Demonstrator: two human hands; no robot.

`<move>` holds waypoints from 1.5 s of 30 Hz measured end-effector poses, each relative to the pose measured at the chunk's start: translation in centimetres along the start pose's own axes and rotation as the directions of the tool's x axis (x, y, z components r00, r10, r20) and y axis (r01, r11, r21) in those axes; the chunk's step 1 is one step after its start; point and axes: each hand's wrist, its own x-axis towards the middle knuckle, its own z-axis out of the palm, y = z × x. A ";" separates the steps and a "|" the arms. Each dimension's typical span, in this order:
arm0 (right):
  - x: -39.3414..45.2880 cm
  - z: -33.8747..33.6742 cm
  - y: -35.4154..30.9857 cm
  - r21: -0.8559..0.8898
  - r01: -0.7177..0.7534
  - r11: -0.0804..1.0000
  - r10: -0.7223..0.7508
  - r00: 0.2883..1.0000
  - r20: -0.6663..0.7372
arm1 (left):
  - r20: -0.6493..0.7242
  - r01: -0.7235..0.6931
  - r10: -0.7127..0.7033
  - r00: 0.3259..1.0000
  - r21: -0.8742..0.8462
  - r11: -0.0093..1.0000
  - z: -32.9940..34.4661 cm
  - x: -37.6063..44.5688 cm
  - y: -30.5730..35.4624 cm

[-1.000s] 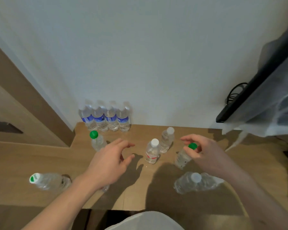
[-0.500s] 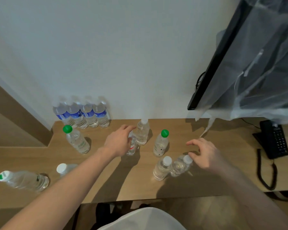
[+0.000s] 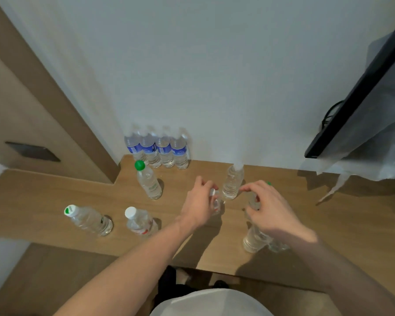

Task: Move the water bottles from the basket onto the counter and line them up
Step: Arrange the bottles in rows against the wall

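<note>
Reaching over the wooden counter [image 3: 55, 201], our left hand [image 3: 198, 206] curls its fingers round a small clear bottle with a white cap [image 3: 216, 202], gripping it near the neck; much of that bottle is hidden behind the hand. Our right hand [image 3: 271, 213] is beside it, fingers bent over the top of a green-capped bottle [image 3: 252, 201], of which only a sliver of cap and a bit of clear body show; we cannot tell whether the hand truly grips it or only hovers over it. Between the two hands, slightly farther back, a clear bottle [image 3: 233, 181] stands upright. Below the right wrist the bases of two more clear bottles [image 3: 255, 240] show on the counter, just beside each other. Against the white wall [image 3: 214, 65] four blue-labelled bottles [image 3: 157, 149] stand touching in a row. Near them, in front, a green-capped bottle on the left [image 3: 148, 181] stands upright. Farther left and nearer to us, a bottle with a white and green cap [image 3: 89, 220] and a white-capped bottle with a red label [image 3: 140, 223] stand near each other. A dark flat screen [image 3: 351, 106] under loose clear plastic wrap [image 3: 379, 142] hangs at the right.
</note>
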 end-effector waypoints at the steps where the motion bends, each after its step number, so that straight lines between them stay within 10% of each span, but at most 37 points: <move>1: 0.7 0.4 -0.9 -0.017 0.016 1.000 -0.015 0.999 0.039 | -0.003 0.018 -0.018 1.000 -0.011 1.000 -0.2 -0.5 -0.3; 15: 6.8 5.7 -4.8 -0.179 0.112 0.977 -0.055 0.953 0.299 | -0.102 -0.011 0.028 0.994 0.165 0.986 -7.9 -4.8 -5.0; 23: 8.2 7.0 -5.2 -0.282 0.083 0.956 -0.017 0.974 0.227 | 0.025 0.304 -0.358 0.934 0.473 0.827 -12.3 -8.7 -12.9; 45: 20.3 -1.2 -8.9 -0.427 -0.001 0.904 0.013 1.000 0.024 | 0.146 -0.264 0.220 0.965 0.564 0.783 -13.8 13.1 -6.3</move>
